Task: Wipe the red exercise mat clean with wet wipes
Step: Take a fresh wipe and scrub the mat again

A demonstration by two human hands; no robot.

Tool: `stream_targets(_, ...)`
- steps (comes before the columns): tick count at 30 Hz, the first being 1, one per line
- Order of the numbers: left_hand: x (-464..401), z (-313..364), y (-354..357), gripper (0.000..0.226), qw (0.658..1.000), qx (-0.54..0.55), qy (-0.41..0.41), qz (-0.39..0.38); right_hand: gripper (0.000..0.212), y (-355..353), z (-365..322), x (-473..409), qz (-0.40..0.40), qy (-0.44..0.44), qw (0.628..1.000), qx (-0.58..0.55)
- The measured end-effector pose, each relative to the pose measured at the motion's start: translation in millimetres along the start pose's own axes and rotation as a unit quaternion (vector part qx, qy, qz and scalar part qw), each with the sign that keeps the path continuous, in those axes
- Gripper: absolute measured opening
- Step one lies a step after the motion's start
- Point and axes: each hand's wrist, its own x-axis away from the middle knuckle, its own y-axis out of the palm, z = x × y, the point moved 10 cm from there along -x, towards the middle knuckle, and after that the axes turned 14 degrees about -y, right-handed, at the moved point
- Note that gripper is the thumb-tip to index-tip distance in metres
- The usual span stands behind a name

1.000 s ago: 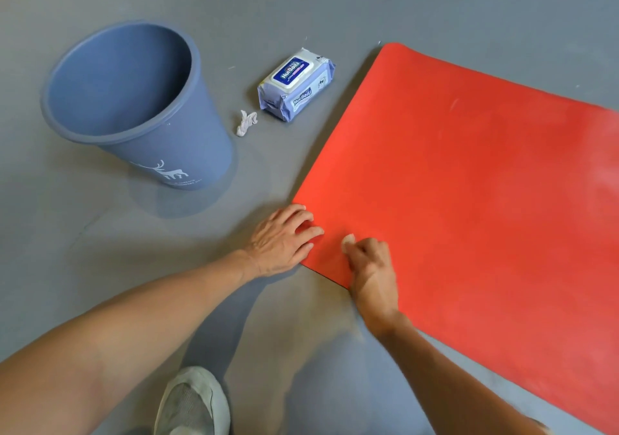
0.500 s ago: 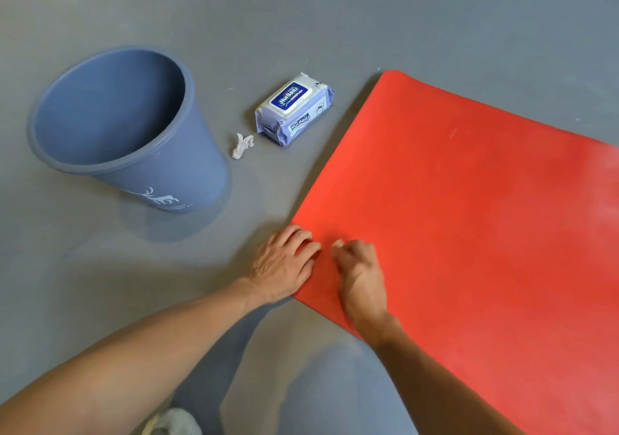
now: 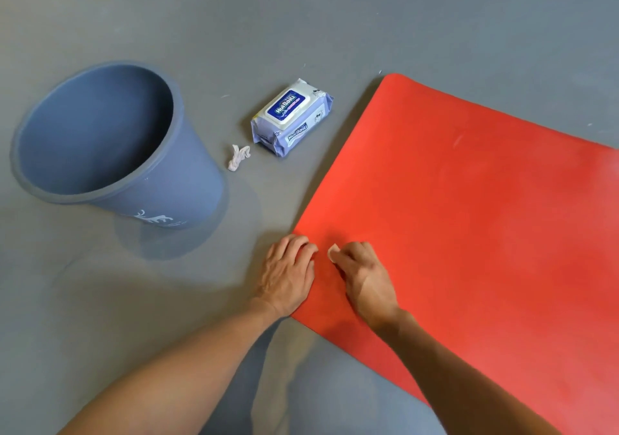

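Item: person's body as I see it from the head camera.

Left hand: bare, no glove, no ring that I can make out, no watch or band at the wrist. Knuckles and tendons show plainly on its back.

Left forearm: bare along the whole stretch in view; no sleeve edge reaches my frame.

Right hand: bare, ungloved, no jewellery visible. Wrist unadorned.

Right forearm: bare to the frame's lower edge, no cuff, no strap.

Clothing: none enters my view. Markings: none that I can see on either arm.
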Motion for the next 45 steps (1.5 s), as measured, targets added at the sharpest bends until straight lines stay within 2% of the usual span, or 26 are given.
stream_targets(2,-0.5,1.0,2.0,0.028,1.0,-0.003,0.001,-0.002,0.005,-17.1,47.2,-0.7,0.009,0.049,0.999,-0.015)
stream_targets(4,-1.4,1.5,2.4,0.028,1.0,-0.004,0.001,-0.003,0.004,-58.5,106.1,3.0,0.1,0.175,0.977,0.074)
stream_targets(6,-2.0,1.6,1.3,0.028,1.0,0.0,-0.003,-0.005,0.017,-68.2,129.4,7.6,0.148,0.261,0.951,0.076)
stream_targets(7,-2.9,1.9,1.1,0.028,1.0,0.0,-0.003,-0.007,0.02,-63.6,120.6,5.8,0.169,0.258,0.948,0.083)
stream_targets(9,-2.7,0.8,1.6,0.028,1.0,0.0,-0.003,-0.012,0.021,-34.2,73.7,-5.1,0.157,0.208,0.965,0.034)
stream_targets(12,-1.5,-3.0,2.4,0.028,1.0,0.007,-0.01,-0.012,0.026,20.9,-9.9,-10.8,0.048,0.027,0.998,-0.037)
stream_targets(14,-2.4,-4.3,1.8,0.025,1.0,0.014,-0.016,-0.01,0.027,18.7,-7.1,-18.5,0.023,-0.042,0.998,-0.029)
stream_targets(15,-2.8,-3.9,1.5,0.024,1.0,0.016,-0.017,-0.011,0.026,10.5,12.5,-24.2,0.03,-0.026,0.999,-0.015)
stream_targets(18,-1.0,-2.4,0.2,0.023,1.0,0.021,-0.017,-0.01,0.022,-26.8,93.4,-36.4,0.11,0.157,0.981,0.036)
stream_targets(19,-0.9,-3.6,0.1,0.024,0.999,0.023,-0.023,-0.007,0.02,-32.8,105.6,-39.2,0.145,0.204,0.967,0.039)
stream_targets(21,-1.3,-8.5,0.4,0.027,0.999,0.028,-0.045,-0.002,0.018,-29.1,101.8,-42.1,0.179,0.242,0.953,0.032)
stream_targets(23,-0.8,-12.9,0.9,0.029,0.997,0.036,-0.062,-0.003,0.013,1.8,69.5,-42.3,0.155,0.205,0.964,-0.071)
stream_targets(25,-0.9,-14.6,1.5,0.031,0.997,0.041,-0.07,-0.006,0.014,24.5,15.7,-38.8,0.044,0.039,0.995,-0.081)
stream_targets(26,-1.2,-15.3,1.4,0.032,0.996,0.042,-0.074,-0.006,0.016,28.1,0.4,-37.7,0.003,-0.037,0.997,-0.069)
stream_targets(27,-1.5,-15.8,1.2,0.031,0.996,0.046,-0.076,-0.007,0.016,24.5,3.6,-40.2,-0.019,-0.074,0.995,-0.058)
stream_targets(28,-2.0,-15.8,0.9,0.03,0.996,0.05,-0.077,-0.008,0.014,17.8,22.7,-47.9,-0.024,-0.054,0.996,-0.062)
stream_targets(30,-3.9,-15.9,0.2,0.029,0.996,0.054,-0.076,-0.009,0.015,-11.2,77.7,-66.1,0.062,0.049,0.997,-0.025)
stream_targets(32,-5.3,-16.9,-1.1,0.027,0.995,0.056,-0.077,-0.007,0.016,-29.2,110.9,-75.8,0.127,0.146,0.98,0.037)
stream_targets(34,-5.4,-17.1,-2.7,0.026,0.996,0.056,-0.076,-0.003,0.021,-20.8,109.5,-77.1,0.125,0.195,0.972,0.033)
stream_targets(36,-5.2,-16.5,-4.6,0.025,0.996,0.054,-0.072,0.003,0.027,5.6,81.5,-74.7,0.083,0.181,0.979,-0.034)
stream_targets(39,-5.5,-17.0,-5.8,0.025,0.996,0.058,-0.074,0.009,0.016,35.0,11.2,-66.7,-0.004,-0.019,0.997,-0.08)
stream_targets(41,-5.2,-16.0,-6.6,0.022,0.995,0.063,-0.072,0.015,0.019,36.2,4.3,-74.9,-0.044,-0.127,0.988,-0.073)
stream_targets(42,-5.1,-15.3,-7.2,0.02,0.995,0.064,-0.068,0.019,0.02,34.0,19.3,-85.5,-0.043,-0.118,0.99,-0.061)
stream_targets(43,-4.8,-14.8,-7.6,0.019,0.996,0.064,-0.065,0.022,0.022,26.7,43.4,-97.0,-0.016,-0.071,0.997,-0.034)
stream_targets(45,-4.4,-15.0,-7.8,0.018,0.996,0.063,-0.061,0.023,0.025,9.4,87.7,-111.3,0.076,0.073,0.994,-0.006)
